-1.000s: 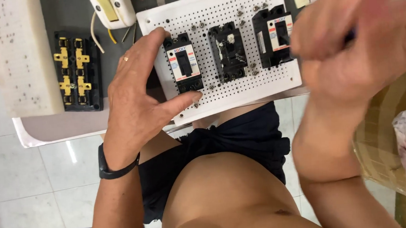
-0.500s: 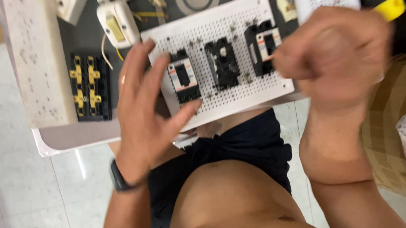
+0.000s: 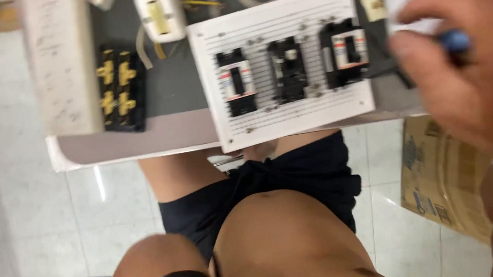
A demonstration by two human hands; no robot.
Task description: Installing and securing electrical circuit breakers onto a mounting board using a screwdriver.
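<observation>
Right hand is raised off the right edge of the white perforated board, fingers curled around a blue-tipped tool. Left hand isn't visible, so its state is unknown. Step looks like tool-up at the three breakers on the board; next move needs the tip brought down onto a terminal.

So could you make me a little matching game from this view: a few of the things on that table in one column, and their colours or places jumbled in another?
Things:
1. perforated board
2. terminal block
3. cardboard box
4. right hand

Descriptions:
A. black with yellow parts, left of the board
B. on the tiled floor, lower right
C. white, carrying three black breakers
D. raised, gripping something with a blue part

Pairs: 1-C, 2-A, 3-B, 4-D
</observation>
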